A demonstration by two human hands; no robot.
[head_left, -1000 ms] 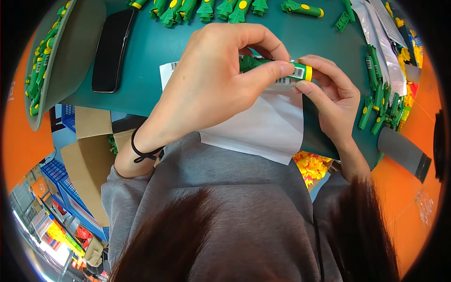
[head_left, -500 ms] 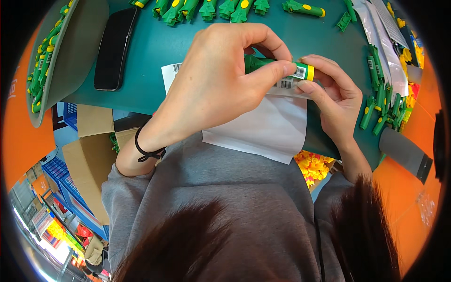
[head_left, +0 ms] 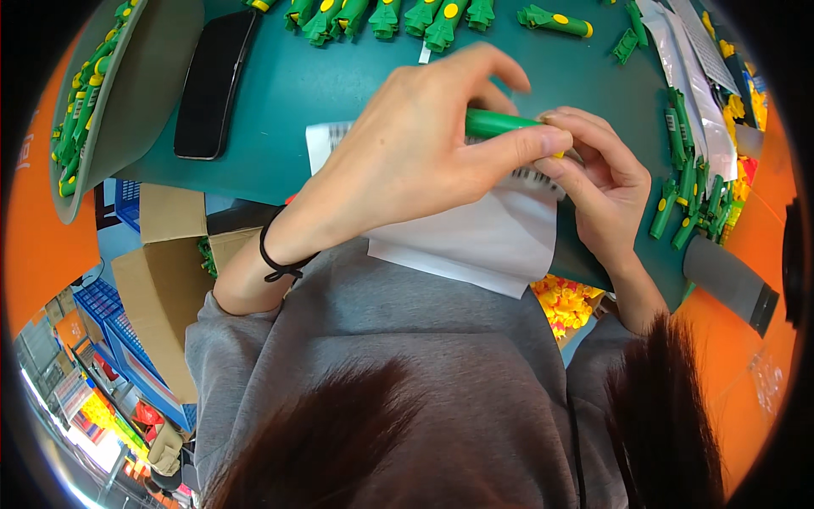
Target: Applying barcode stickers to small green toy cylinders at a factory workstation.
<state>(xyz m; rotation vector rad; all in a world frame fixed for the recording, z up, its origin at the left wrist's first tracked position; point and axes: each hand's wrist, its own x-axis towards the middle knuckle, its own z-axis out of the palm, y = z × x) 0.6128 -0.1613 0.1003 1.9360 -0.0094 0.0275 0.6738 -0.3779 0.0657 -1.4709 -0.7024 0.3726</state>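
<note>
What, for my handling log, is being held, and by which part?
A green tube: left grip along its body, right grip at its mostly hidden yellow end.

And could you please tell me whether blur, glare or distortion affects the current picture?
In the head view, the bare left hand's raised fingertips are motion-blurred, while the flat black phone looks sharper; in the same view, white glare washes out the lower-left background, and the fisheye image fades to black at the corners.
</note>
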